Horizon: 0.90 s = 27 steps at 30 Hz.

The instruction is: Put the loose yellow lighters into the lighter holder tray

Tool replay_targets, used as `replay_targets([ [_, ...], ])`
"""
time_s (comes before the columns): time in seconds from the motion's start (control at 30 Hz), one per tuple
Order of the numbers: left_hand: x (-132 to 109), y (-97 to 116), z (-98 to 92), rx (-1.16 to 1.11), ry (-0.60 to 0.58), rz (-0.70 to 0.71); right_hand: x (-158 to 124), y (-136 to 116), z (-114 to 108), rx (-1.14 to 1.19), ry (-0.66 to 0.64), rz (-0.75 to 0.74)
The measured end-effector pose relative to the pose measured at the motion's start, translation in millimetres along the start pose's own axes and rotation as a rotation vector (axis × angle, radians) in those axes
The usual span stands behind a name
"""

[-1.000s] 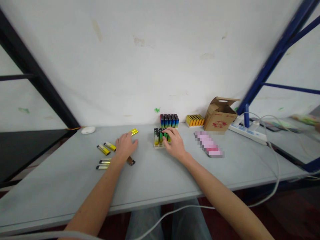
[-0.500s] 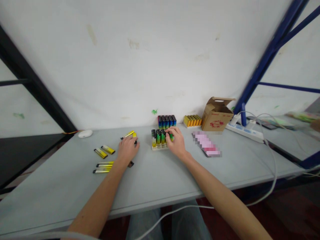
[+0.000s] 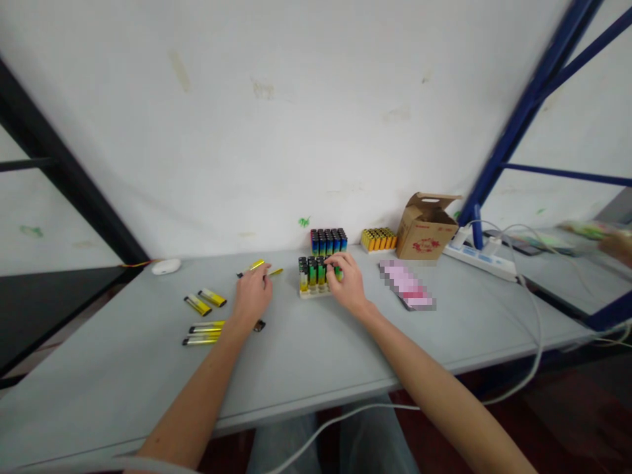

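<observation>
My left hand (image 3: 253, 289) is closed in a pinch on a yellow lighter (image 3: 277, 272), whose end sticks out to the right of the fingers. Just behind that hand another yellow lighter (image 3: 257, 264) lies on the table. My right hand (image 3: 346, 280) curls its fingers around a lighter at the right end of a pale rack (image 3: 316, 294); the fingers partly hide it. Green and yellow lighters (image 3: 312, 271) with dark tops stand upright in this rack, and several front holes show. More yellow lighters (image 3: 203, 336) lie flat to the left, partly under my left forearm.
Behind the rack stands a block of blue lighters (image 3: 329, 243). Yellow-orange ones (image 3: 379, 240) stand to its right, beside an open cardboard box (image 3: 425, 237). A blurred pink phone-shaped thing (image 3: 407, 286), a power strip (image 3: 481, 261) with cables, and a white case (image 3: 166, 266) also lie here.
The yellow lighter at my left hand has turned from upright-looking to pointing right, now pinched between the fingers. My right hand stays at the rack, nearly unmoved.
</observation>
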State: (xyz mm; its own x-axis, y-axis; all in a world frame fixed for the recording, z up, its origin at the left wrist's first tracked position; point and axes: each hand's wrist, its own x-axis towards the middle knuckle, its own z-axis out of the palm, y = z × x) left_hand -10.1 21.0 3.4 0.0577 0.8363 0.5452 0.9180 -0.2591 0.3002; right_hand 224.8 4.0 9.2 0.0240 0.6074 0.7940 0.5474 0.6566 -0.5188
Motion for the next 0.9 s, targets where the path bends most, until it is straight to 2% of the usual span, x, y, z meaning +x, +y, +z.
replay_targets([
  [0.1, 3, -1, -3.8, -0.103, 0.263, -0.046, -1, -4, 0, 0.008, -0.001, -0.008],
  [0.2, 5, -1, -8.2, -0.159, 0.387, -0.098, -1, -9, 0, 0.015, -0.009, -0.026],
  [0.3, 5, 4, -13.5, -0.221, 0.415, -0.102, -3, -14, 1, 0.027, -0.044, -0.054],
  [0.37, 5, 12, -18.6, -0.280, 0.437, -0.043, -6, -18, 1, 0.060, -0.109, -0.078],
  [0.53, -2, 41, -29.7, -0.340, 0.506, 0.243, -13, -30, 3, 0.126, -0.287, -0.064],
  [0.6, -5, 52, -30.0, -0.313, 0.534, 0.367, -15, -33, 4, 0.127, -0.329, -0.039],
  [0.7, -11, 63, -27.8, -0.317, 0.549, 0.474, -15, -35, 7, 0.181, -0.425, 0.012],
  [0.77, -15, 67, -27.0, -0.323, 0.543, 0.476, -13, -36, 7, 0.293, -0.522, 0.077],
  [0.9, -20, 68, -27.3, -0.309, 0.511, 0.361, -12, -37, 10, 0.609, -0.691, 0.202],
])
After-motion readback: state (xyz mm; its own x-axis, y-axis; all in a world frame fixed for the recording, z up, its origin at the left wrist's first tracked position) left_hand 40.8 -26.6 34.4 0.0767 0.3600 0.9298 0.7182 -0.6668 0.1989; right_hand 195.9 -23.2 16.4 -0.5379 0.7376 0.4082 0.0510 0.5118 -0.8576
